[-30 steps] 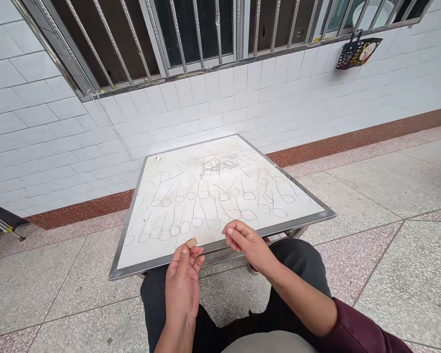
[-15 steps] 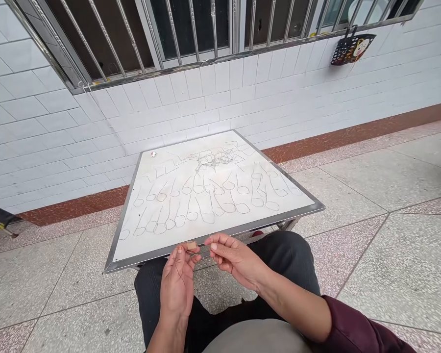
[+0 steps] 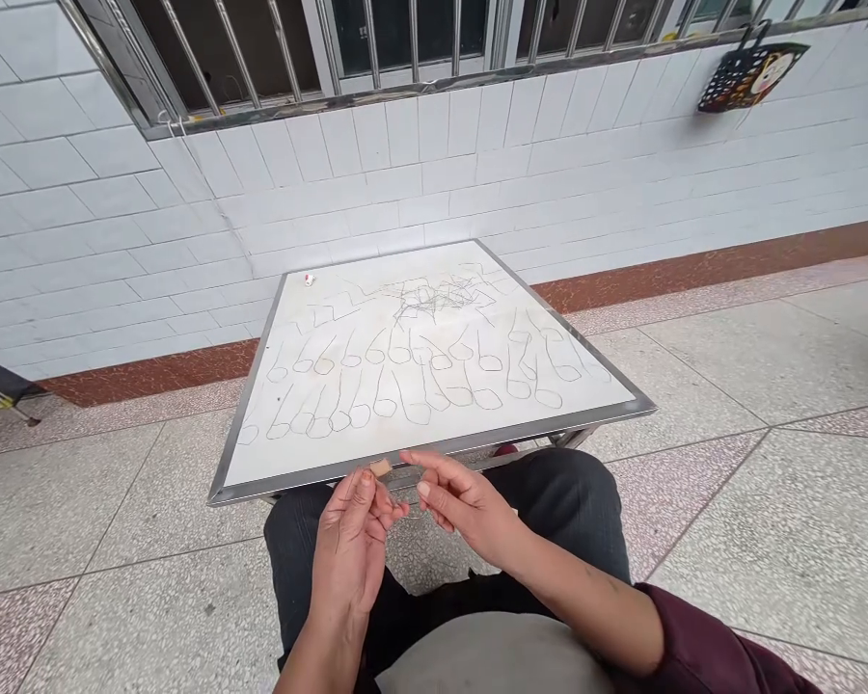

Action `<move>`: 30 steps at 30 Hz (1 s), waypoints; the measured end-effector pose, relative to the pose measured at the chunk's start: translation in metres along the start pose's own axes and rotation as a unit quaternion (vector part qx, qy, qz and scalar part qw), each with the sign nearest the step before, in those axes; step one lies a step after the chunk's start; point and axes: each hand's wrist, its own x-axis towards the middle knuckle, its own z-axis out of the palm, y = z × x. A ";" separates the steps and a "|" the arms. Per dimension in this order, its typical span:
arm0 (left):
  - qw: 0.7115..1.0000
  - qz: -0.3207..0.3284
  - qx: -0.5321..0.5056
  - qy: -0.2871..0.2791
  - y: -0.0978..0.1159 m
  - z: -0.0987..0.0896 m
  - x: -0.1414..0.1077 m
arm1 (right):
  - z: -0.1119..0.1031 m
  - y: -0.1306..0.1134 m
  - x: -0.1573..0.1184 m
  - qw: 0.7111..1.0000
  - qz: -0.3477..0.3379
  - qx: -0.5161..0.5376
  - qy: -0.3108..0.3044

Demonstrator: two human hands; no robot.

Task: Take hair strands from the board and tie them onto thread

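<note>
My left hand (image 3: 351, 540) is closed, thumb against index finger, on a thin wire that barely shows against the background. A tan strip like tape or a bandage (image 3: 380, 468) wraps a finger of that hand. Just to the right, my right hand (image 3: 467, 501) has its index finger stretched out and its thumb apart, with the other fingers curled near the wire; whether they touch it is unclear. In front, on the white table (image 3: 260, 463), lie two rows of looped wires (image 3: 420, 414). Behind them is a tangle of bent wires (image 3: 438, 294).
The table has a grey metal edge close to my knees. A small white and red object (image 3: 310, 280) sits at its far left corner. Beyond stands a white tiled wall (image 3: 376, 212) with a barred window; a patterned bag (image 3: 752, 77) hangs at the right.
My right hand's thumb and index finger have parted from their pinch on the wire, and the index finger now points out. The camera view has shifted slightly.
</note>
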 end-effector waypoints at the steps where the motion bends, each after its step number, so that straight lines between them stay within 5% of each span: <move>1: 1.000 0.001 0.003 -0.004 0.001 0.000 -0.001 | 0.000 0.000 -0.001 1.000 -0.014 -0.027 -0.001; 8: 0.998 -0.027 0.050 -0.001 0.008 -0.002 -0.004 | -0.003 -0.004 -0.003 0.953 -0.195 -0.233 0.005; 22: 0.984 -0.084 0.158 -0.024 0.004 -0.009 0.001 | -0.005 0.000 -0.008 0.873 -0.213 -0.439 -0.004; 30: 0.979 -0.110 0.171 -0.004 0.005 -0.006 0.000 | -0.003 0.005 -0.008 0.919 -0.188 -0.338 0.070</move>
